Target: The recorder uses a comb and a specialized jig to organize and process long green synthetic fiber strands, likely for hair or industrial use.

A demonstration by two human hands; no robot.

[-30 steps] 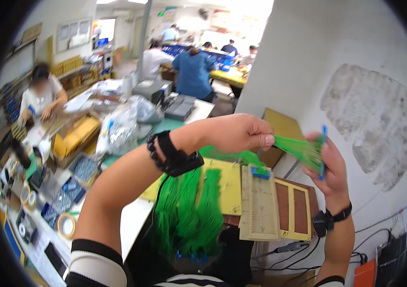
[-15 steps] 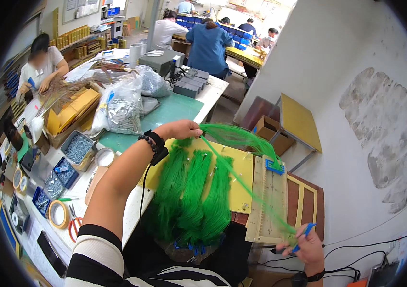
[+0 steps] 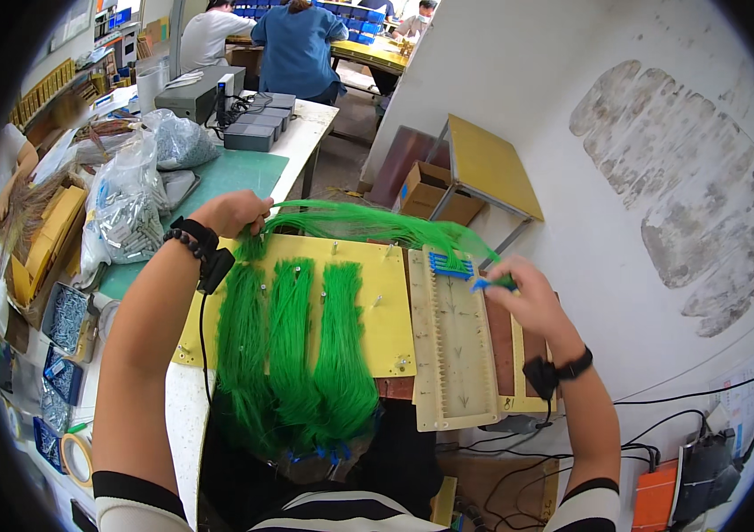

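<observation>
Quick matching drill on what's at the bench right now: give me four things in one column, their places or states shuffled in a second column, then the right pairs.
Things:
1. left hand
2. right hand
3. green wire bundles
4. cardboard box

Places or states:
A. hanging in three hanks over the yellow board
B. on the floor under the small yellow table
C. gripping the wire strands at the board's top left corner
D. pinching a blue-tipped wire end beside the cream slotted rack

Pairs: 1-C, 2-D, 3-A, 4-B
</observation>
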